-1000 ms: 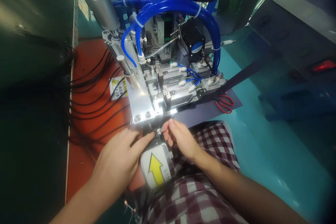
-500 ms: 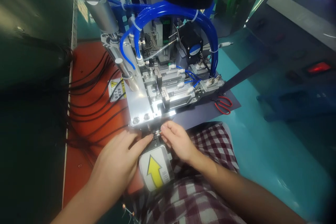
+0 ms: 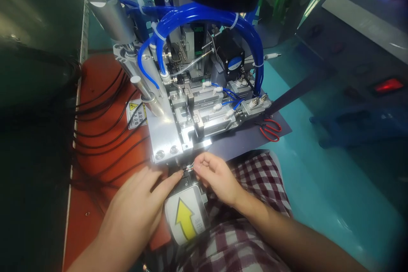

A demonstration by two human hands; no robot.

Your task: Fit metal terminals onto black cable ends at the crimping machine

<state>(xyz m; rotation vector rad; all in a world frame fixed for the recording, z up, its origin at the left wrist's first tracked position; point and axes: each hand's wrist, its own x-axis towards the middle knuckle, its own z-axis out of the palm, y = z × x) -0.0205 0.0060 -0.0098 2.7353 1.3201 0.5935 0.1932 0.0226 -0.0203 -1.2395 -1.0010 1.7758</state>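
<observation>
Though close together by the machine (image 3: 207,106), right hand (image 3: 218,178) pinched on a tiny piece (image 3: 189,167), left hand (image 3: 137,204) half-curled, hold unclear.

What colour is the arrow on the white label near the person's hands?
The arrow is yellow with a dark outline; the head view shows it best.

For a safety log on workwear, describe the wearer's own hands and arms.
The left hand and right hand are ungloved, with five-fingered human shapes. Both forearms are bare where they show, with no sleeve, watch or bracelet in view. No cables or markings can be made out on them. Dark red and white checked clothing covers the body between them.
</observation>
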